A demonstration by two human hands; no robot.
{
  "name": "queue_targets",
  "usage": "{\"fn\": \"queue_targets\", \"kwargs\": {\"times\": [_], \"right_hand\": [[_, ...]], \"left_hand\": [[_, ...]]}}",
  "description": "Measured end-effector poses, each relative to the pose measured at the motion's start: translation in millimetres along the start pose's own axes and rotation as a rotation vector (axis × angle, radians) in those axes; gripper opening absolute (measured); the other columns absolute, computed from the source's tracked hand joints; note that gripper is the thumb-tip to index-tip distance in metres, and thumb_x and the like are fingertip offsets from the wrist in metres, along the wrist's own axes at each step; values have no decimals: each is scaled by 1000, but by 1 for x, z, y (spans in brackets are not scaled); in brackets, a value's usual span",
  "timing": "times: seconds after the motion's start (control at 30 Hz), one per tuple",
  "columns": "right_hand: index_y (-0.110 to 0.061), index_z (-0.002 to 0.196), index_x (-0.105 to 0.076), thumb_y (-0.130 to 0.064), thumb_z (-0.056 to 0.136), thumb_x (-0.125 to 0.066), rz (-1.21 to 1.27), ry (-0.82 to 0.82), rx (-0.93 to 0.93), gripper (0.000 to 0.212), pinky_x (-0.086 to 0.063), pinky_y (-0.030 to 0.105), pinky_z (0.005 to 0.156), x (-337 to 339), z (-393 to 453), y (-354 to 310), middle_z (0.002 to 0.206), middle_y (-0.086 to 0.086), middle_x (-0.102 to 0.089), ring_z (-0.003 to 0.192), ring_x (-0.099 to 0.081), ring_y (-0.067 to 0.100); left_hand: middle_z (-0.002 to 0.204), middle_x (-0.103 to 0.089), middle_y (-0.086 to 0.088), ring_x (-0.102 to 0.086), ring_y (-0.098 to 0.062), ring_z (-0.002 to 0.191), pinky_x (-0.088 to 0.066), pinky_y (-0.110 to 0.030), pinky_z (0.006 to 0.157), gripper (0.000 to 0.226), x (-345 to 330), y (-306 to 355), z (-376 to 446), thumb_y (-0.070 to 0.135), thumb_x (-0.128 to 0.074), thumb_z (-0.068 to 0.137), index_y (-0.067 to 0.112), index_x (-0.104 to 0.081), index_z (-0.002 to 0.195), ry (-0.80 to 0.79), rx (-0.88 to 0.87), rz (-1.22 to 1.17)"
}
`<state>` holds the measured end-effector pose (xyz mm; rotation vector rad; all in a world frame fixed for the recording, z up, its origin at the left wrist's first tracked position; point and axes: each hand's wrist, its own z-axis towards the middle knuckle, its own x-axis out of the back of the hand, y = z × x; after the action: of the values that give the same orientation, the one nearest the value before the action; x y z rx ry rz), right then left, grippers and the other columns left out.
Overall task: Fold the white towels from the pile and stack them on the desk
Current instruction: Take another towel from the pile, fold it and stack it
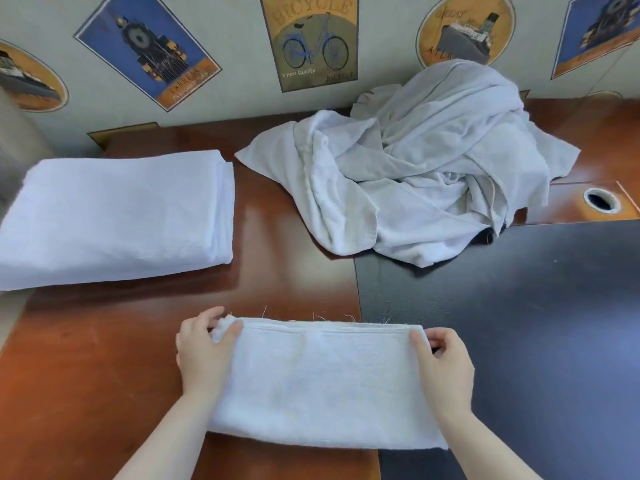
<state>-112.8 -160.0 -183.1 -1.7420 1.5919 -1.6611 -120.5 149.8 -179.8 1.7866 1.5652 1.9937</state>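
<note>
Towel in hand (322,382): white, folded into a wide band, held flat just above the near desk edge; frayed threads stick up along its far hem
Left hand (202,351): pinches the towel's far-left corner, thumb on top, fingers curled behind the cloth
Right hand (445,362): pinches the far-right corner the same way, thumb over the hem
Folded stack (114,216): white towels, squared up, lying on the left part of the desk, well apart from the held towel
Pile (426,168): unfolded white towels heaped at the back right, against the wall, front edge spilling onto the black surface
Desk (104,341): reddish-brown wood on the left; black surface (519,323) on the right
Cable hole (602,199): round, metal-rimmed, just right of the pile
Wall: vintage posters, one a bicycle poster (309,41) above the pile's left side
</note>
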Motion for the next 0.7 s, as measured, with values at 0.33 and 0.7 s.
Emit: {"fn": "queue_targets", "kwargs": {"times": [0.33, 0.7], "right_hand": [[-31, 92, -35, -48, 100, -36, -265, 91, 89, 19, -32, 36, 61, -10, 15, -1, 68, -13, -55, 62, -49, 19], [-9, 117, -67, -16, 85, -55, -491, 91, 869, 35, -38, 39, 92, -40, -25, -12, 121, 9, -67, 114, -59, 29]], "left_hand": [[95, -57, 6, -54, -21, 91, -38, -42, 86, 7, -10, -1, 1, 19, -56, 95, 21, -59, 89, 149, -103, 35], [133, -60, -8, -54, -31, 127, -29, -41, 105, 36, -40, 34, -50, 14, -45, 92, 9, -65, 122, -15, -729, 382]]}}
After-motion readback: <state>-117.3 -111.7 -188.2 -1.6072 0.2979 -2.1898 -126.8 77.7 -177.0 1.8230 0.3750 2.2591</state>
